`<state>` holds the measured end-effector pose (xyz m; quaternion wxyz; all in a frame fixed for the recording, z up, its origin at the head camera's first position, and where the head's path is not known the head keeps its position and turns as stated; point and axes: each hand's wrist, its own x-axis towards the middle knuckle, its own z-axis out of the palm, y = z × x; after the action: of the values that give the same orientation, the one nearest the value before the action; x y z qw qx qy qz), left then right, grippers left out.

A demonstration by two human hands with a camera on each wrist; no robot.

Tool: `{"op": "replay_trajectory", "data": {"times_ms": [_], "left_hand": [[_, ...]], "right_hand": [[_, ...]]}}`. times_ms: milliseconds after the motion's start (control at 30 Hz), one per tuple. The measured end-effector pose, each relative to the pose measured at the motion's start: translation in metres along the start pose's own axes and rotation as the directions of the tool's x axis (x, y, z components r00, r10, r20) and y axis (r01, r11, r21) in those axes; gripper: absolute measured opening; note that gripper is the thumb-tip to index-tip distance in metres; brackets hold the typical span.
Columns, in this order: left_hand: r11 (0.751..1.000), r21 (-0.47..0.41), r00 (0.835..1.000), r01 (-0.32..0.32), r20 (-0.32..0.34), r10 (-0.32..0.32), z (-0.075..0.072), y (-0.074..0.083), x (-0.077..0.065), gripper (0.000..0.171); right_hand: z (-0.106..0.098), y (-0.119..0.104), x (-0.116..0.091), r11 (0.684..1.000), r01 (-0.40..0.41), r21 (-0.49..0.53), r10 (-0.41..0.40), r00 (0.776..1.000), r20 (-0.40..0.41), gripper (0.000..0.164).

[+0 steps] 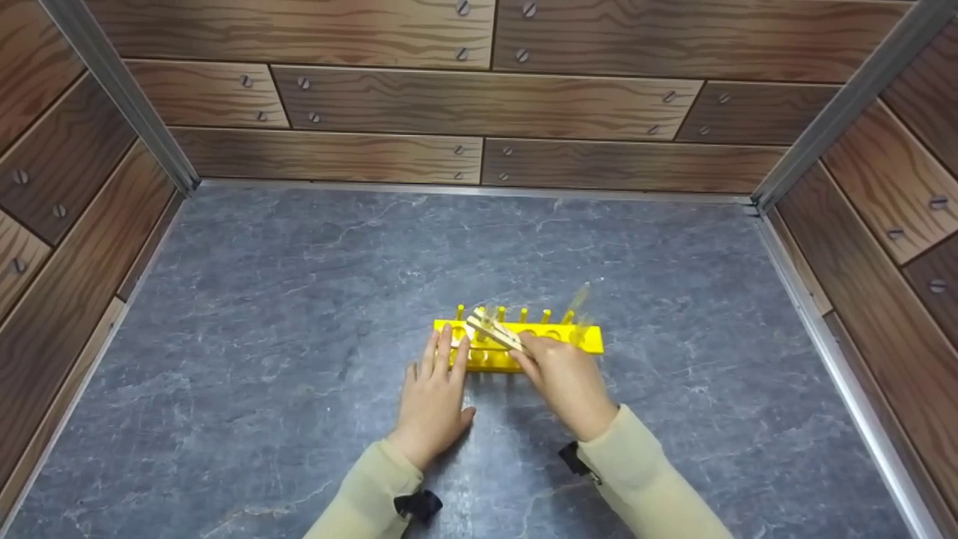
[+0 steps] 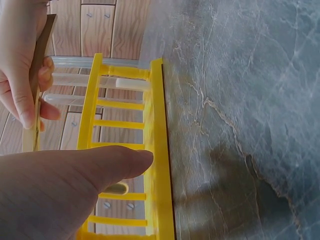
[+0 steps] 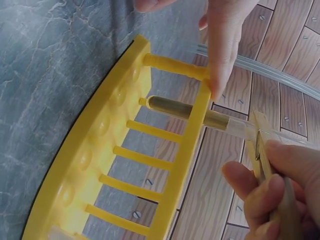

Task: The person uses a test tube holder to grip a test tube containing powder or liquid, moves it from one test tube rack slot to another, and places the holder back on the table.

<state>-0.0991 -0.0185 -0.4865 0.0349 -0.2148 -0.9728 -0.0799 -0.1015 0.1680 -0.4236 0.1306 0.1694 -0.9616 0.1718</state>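
Note:
A yellow test tube rack (image 1: 591, 343) stands on the grey marbled surface. My right hand (image 1: 572, 382) grips a wooden test tube clamp (image 1: 495, 334), whose jaws are around the upper part of a clear test tube. That test tube (image 3: 172, 107), with brownish contents low down, passes through a hole near the rack's left end. My left hand (image 1: 434, 404) touches the rack's left end with extended fingers. In the left wrist view its thumb (image 2: 120, 162) points straight across the rack's near side. Another clear tube (image 1: 581, 298) is at the rack's right end, tilted.
Wood-patterned panels (image 1: 479, 97) wall the surface at the back and both sides. Metal strips (image 1: 479, 191) run along the edges. The rack's several upright pegs (image 1: 524, 314) stick up along its far side. Marbled surface (image 1: 299, 284) extends around the rack.

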Motion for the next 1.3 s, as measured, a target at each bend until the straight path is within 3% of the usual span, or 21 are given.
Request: {"op": "replay_trajectory", "data": {"times_ms": [1300], "left_hand": [[1.000,-0.001,1.000,-0.001,-0.010,0.001,0.002,0.000,-0.001,0.099]], "right_hand": [[-0.022,-0.006,-0.006,1.000,0.011,0.019,-0.010,0.997,-0.072,0.021]]}}
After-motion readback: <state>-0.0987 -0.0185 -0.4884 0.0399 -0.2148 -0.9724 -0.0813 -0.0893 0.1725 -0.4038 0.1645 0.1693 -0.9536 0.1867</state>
